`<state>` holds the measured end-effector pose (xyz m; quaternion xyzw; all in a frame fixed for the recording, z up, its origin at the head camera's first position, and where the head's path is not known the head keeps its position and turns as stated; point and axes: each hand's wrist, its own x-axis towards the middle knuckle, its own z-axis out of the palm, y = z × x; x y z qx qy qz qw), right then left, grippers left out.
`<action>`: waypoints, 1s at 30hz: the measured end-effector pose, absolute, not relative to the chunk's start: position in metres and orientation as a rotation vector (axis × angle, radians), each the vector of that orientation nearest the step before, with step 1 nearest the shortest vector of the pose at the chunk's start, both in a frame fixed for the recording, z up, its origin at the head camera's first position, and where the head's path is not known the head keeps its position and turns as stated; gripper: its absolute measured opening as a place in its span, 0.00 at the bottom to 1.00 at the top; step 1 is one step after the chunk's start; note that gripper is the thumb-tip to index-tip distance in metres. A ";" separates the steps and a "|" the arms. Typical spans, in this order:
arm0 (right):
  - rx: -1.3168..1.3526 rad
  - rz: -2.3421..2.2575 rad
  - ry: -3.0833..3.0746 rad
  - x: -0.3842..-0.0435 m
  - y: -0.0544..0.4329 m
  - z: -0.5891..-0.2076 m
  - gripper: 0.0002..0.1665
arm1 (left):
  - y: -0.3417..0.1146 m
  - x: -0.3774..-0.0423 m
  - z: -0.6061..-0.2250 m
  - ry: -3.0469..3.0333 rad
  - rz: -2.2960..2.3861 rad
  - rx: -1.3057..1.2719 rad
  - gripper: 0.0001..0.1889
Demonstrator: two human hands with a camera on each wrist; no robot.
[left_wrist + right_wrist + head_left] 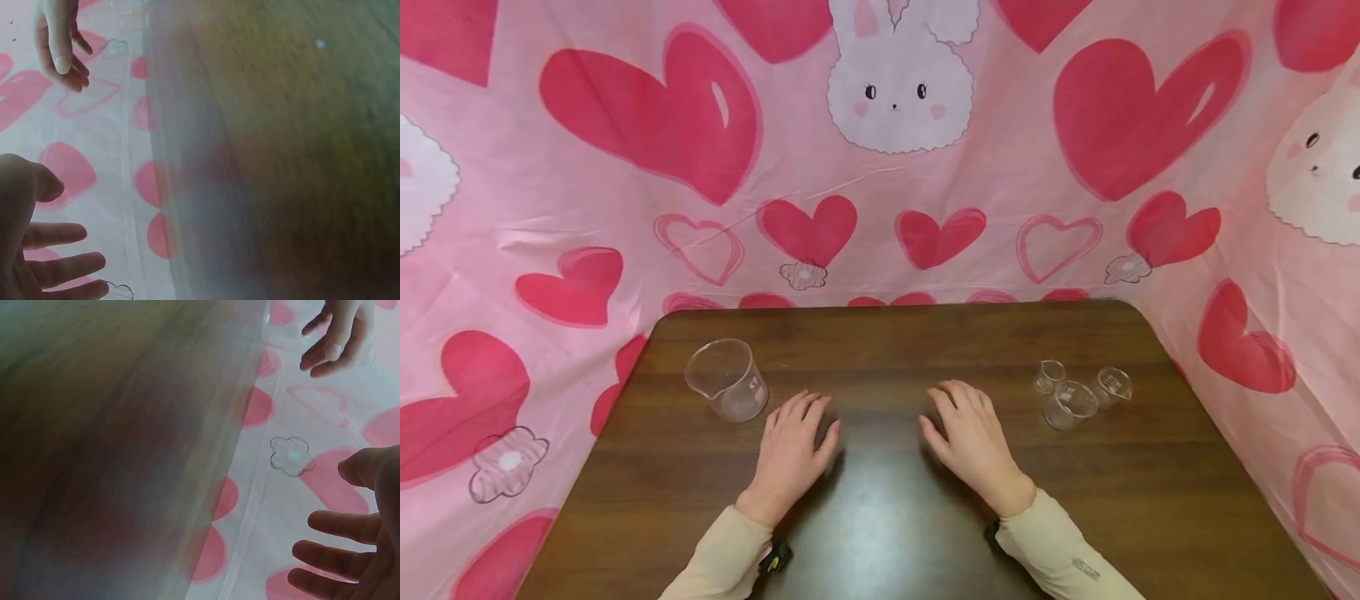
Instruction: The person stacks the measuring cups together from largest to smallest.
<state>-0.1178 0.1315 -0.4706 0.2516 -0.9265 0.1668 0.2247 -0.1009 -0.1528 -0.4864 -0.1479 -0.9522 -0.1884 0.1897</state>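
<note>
My left hand [792, 450] is over the table's left half, palm down with relaxed fingers, and holds nothing. Just beyond it, to the left, stands a large glass beaker [730, 385] with a pouring lip and white print. On the other side, my right hand [973, 442] has its fingers loosely spread and also holds nothing. To its right stand three smaller beakers close together: a tiny one [1049, 377], a medium one [1069, 407] in front, and another small one [1112, 387] at the right. Each wrist view shows both hands with their fingers apart.
A dark brown wooden table [872, 342] with rounded back corners lies beneath the hands. Pink cloth [880, 183] printed with hearts and rabbits hangs behind it and along both sides. Light glares off the tabletop between the forearms.
</note>
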 end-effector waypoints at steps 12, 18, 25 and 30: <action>0.783 0.499 -2.545 -0.122 0.097 -0.465 0.19 | -0.165 -0.098 -0.484 -2.620 -0.559 -0.340 0.16; 0.822 0.499 -2.557 -0.123 0.077 -0.463 0.19 | -0.174 -0.094 -0.486 -2.623 -0.565 -0.291 0.15; 0.862 0.433 -2.564 -0.124 0.058 -0.463 0.19 | -0.184 -0.090 -0.486 -2.586 -0.567 -0.255 0.14; 0.873 0.420 -2.547 -0.130 0.046 -0.460 0.18 | -0.191 -0.092 -0.482 -2.553 -0.581 -0.220 0.13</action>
